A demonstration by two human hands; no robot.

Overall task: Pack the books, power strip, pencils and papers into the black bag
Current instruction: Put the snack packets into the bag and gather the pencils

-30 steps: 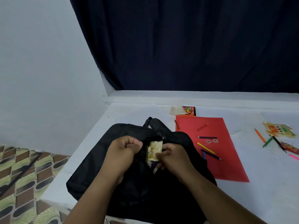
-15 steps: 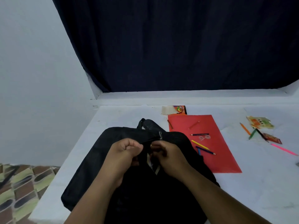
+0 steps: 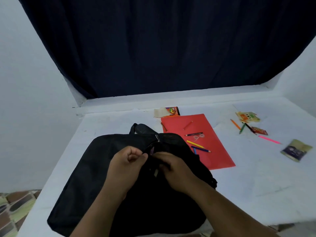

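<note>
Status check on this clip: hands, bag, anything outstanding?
Left hand and right hand both gripping black bag at its opening. Pencils and red paper still unpacked. Nothing obstructing.

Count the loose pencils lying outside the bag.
9: five on the red sheet, at; four right of it, at. A short blue stub may be another.

Both hands crowd the slit mouth of the black bag (image 3: pixel 106 170), the left hand (image 3: pixel 126 165) and right hand (image 3: pixel 174 168) touching its edges, so little way in remains. Just right of the bag, a red sheet (image 3: pixel 201 144) carries loose pencils (image 3: pixel 199 147). Farther right, more pencils (image 3: pixel 242 128) and small packets (image 3: pixel 296 150) dot the bench (image 3: pixel 256 182). Bare bench lies left of the bag and near the right front edge. A dark curtain (image 3: pixel 162 45) closes the back.
</note>
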